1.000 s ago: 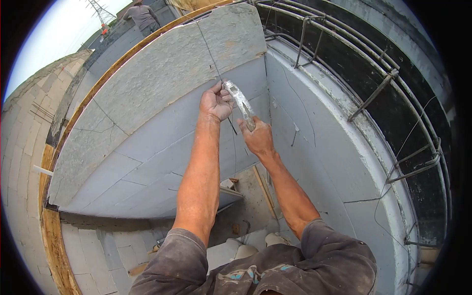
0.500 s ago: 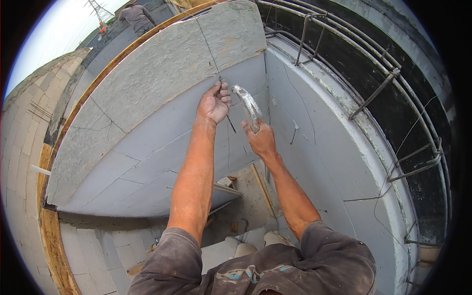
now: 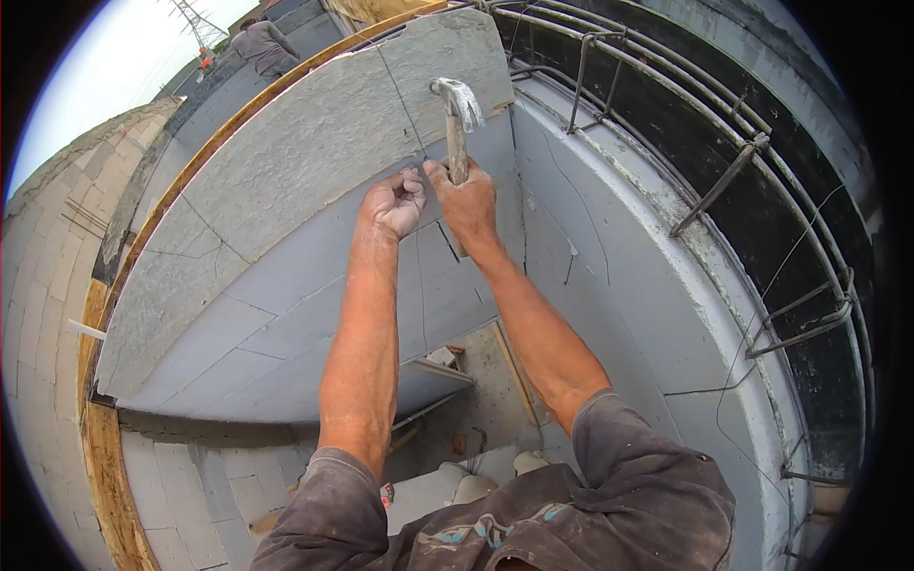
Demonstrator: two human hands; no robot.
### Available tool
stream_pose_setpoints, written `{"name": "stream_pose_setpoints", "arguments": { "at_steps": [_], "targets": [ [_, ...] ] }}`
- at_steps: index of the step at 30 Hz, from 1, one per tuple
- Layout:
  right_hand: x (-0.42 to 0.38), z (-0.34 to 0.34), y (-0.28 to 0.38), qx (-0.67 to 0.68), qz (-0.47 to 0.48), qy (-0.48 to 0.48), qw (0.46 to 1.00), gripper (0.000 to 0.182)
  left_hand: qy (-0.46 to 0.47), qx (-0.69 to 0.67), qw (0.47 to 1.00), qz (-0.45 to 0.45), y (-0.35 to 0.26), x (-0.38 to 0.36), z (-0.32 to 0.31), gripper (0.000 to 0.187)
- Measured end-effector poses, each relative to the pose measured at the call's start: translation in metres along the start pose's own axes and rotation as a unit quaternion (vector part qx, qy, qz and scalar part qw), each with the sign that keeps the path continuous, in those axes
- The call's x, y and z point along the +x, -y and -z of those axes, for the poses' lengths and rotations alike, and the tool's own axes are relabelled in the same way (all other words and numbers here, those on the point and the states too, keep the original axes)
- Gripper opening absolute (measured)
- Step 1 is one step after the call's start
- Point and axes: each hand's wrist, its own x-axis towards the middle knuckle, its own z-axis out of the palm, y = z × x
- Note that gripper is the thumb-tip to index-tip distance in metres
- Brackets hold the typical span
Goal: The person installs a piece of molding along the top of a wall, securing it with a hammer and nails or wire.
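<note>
My right hand (image 3: 466,205) is wrapped round the wooden handle of a claw hammer (image 3: 458,124), held upright with its shiny, pale-smeared metal head on top. Close beside it on the left, my left hand (image 3: 395,202) has its fingers curled in and dusted pale; whatever they pinch is too small to make out. A thin dark wire (image 3: 398,90) runs down the rough grey slab (image 3: 314,143) and ends by the fingertips of both hands. Below the hands lies the smooth grey block wall (image 3: 328,266), and a short dark rod or line shows beside the handle's lower end.
Bent steel rebar (image 3: 714,190) curves along the right wall's top (image 3: 657,200). Wooden edging (image 3: 105,476) follows the slab's left side. Boards (image 3: 514,371) and debris lie on the floor far below. Another person (image 3: 264,46) is at the upper left.
The hammer has swung from tilted, head up-left, to upright and higher. My right hand has moved up and left against my left hand, which has shifted slightly left and down.
</note>
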Motion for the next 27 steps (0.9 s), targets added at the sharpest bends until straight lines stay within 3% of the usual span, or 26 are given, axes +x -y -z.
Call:
{"name": "stream_pose_setpoints", "arguments": {
  "at_steps": [4,10,13,16,19,22,25,27],
  "targets": [
    [-0.002,-0.002,-0.004,0.03,-0.054,-0.009,0.998,0.031,-0.062,0.037,0.989,-0.132,0.024,-0.042,-0.038,0.023],
    [-0.021,0.016,-0.029,0.12,-0.12,-0.013,0.985,0.028,-0.049,0.146,0.975,-0.161,0.039,-0.056,-0.044,0.041],
    [-0.037,0.033,-0.032,0.116,-0.136,-0.028,0.984,0.027,-0.052,0.099,0.979,-0.17,0.05,-0.061,-0.051,0.041],
    [-0.053,0.051,-0.049,0.081,-0.14,-0.034,0.986,0.026,-0.072,0.004,0.979,-0.19,0.062,-0.069,-0.062,0.025],
    [-0.073,0.075,-0.051,0.106,-0.19,-0.019,0.976,0.025,-0.033,-0.128,0.98,-0.15,0.062,-0.055,-0.052,0.033],
    [-0.092,0.091,-0.062,0.137,-0.229,-0.041,0.963,0.024,-0.032,-0.16,0.98,-0.111,0.066,-0.06,-0.057,0.045],
    [-0.107,0.107,-0.068,0.132,-0.248,-0.045,0.959,0.026,-0.003,-0.022,0.989,-0.144,0.082,-0.059,-0.058,0.048],
    [-0.114,0.115,-0.07,0.131,-0.264,-0.044,0.955,0.026,-0.011,0.099,0.972,-0.213,0.093,-0.054,-0.056,0.052]
  ]
}}
